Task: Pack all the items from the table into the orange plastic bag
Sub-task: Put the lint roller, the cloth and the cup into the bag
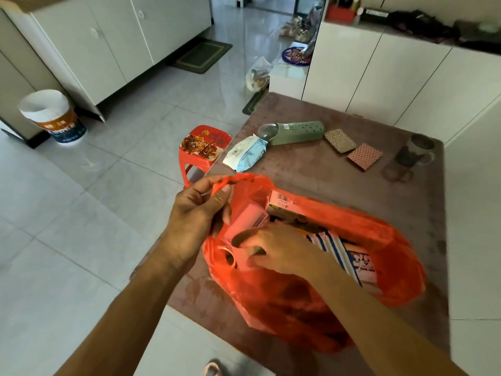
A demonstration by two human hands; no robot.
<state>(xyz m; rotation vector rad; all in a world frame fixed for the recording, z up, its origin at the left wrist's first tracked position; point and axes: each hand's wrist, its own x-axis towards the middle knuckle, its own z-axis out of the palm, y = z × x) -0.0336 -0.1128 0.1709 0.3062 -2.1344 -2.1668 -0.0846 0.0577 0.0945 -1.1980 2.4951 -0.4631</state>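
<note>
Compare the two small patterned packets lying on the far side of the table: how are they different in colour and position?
The left patterned packet is beige-brown; the right patterned packet is reddish-pink. The left one lies next to the green slipper, while the right one lies closer to the glass mug. Both are flat, lie at an angle on the table, and are still outside the orange bag.

**What the table carries**

We see a brownish, glossy-topped table [339, 185]. On its near part sits a crumpled orange plastic bag [352, 267]. Along the far side lie a white-and-blue plastic packet [245, 153] at the left edge, a green perforated rubber clog [292, 132] touching it, two small patterned card packs [340, 140] [365, 156], and a clear glass mug [417, 150].
</note>
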